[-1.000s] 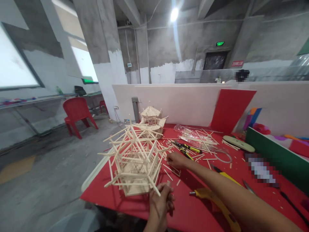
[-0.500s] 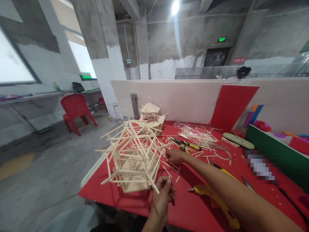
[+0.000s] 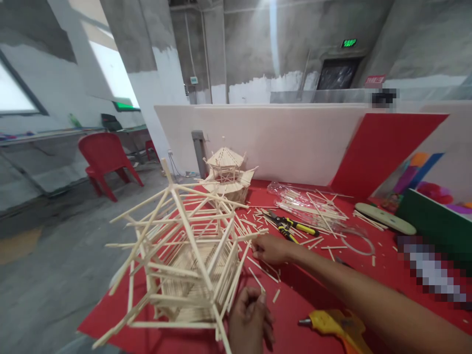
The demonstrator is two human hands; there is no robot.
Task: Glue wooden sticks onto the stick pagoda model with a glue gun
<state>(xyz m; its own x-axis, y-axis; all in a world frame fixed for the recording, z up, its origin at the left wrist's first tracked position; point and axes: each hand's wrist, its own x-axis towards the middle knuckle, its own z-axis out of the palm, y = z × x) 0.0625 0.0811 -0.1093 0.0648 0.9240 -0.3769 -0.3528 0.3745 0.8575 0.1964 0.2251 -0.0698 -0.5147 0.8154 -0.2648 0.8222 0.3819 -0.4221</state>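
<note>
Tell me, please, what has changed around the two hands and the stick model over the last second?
The view has closed in and tipped down, so the stick frame model looms larger. The left hand stays at its near corner, fingers curled by a stick end; whether it grips is unclear. The right hand remains beside the frame among loose sticks. The glue gun, cutters and small pavilion model lie as before.

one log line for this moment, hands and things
left hand: at stick frame corner | right hand: on loose sticks | glue gun: lying on table
</note>
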